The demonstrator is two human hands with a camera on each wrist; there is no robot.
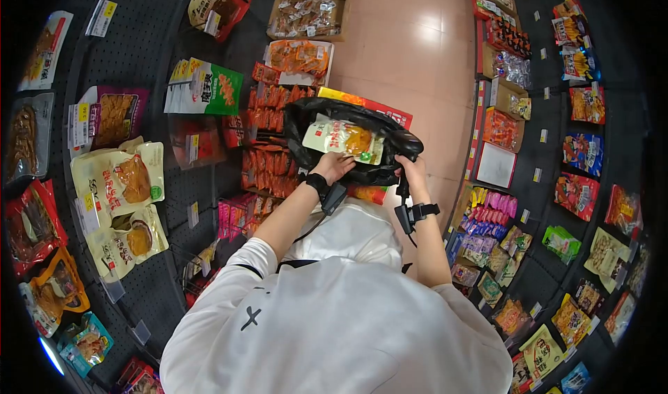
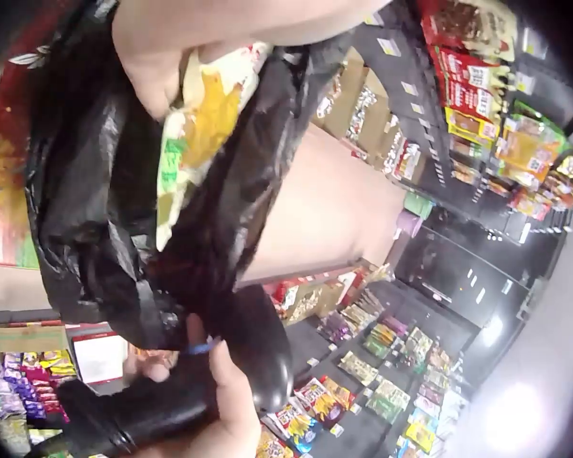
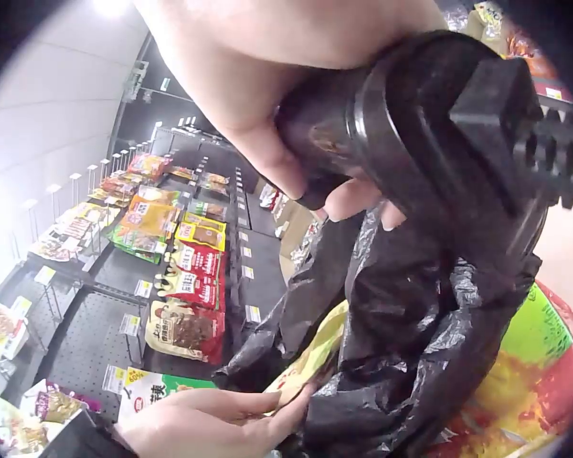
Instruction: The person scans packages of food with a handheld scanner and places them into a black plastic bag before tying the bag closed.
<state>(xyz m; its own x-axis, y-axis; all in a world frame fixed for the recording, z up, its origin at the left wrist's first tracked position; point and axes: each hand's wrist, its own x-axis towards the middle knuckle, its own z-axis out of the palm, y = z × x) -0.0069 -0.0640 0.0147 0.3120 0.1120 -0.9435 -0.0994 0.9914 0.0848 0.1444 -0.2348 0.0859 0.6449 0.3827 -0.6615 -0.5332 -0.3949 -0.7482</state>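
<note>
My left hand (image 1: 335, 166) pinches the lower edge of a cream snack pouch (image 1: 341, 135) with a golden-brown food picture and a green mark. The pouch lies in the mouth of a black plastic bag (image 1: 298, 138), and the bag's folds hide part of it in the left wrist view. On the other side of the bag, my right hand (image 1: 415, 172) grips a glossy black handle-like object (image 2: 253, 348) with a rounded end and a ringed neck. In the right wrist view a toothed black strip (image 3: 559, 153) stands out beside it. Both wrists wear black straps.
A red and yellow printed box (image 1: 376, 106) shows behind the bag. Shelves of packaged snacks run along both sides; similar cream pouches (image 1: 122, 178) hang on the left. Red snack packets (image 1: 268, 168) lie close by my left arm. A tiled floor (image 1: 396, 39) stretches ahead.
</note>
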